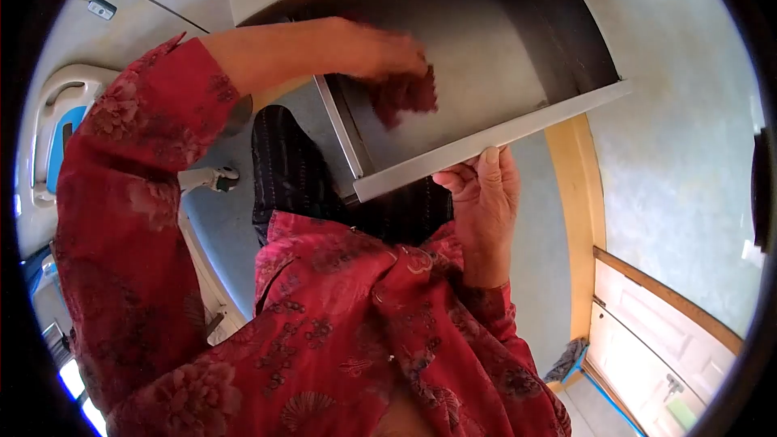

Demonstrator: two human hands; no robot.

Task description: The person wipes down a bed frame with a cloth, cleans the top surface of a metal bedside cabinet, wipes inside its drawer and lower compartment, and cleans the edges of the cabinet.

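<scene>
My left hand [396,57] is reaching over the left side of a pulled-out drawer [494,131], slightly smeared by motion. It is closed on a dark red cloth [409,97] with a zigzag edge, which is low inside the drawer, over its grey bottom. The fingers are partly hidden behind the hand and the cloth. My right hand [490,198] grips the drawer's light metal front edge, thumb on top and fingers curled beneath. No other things show inside the drawer.
My dark-trousered knees [291,162] are under the drawer. At left are a bed-end panel [48,125] with a blue inset and a shoe [225,179]. A small white device [102,7] is at upper left. White doors [639,340] and a dark mop-like head [566,360] appear at lower right.
</scene>
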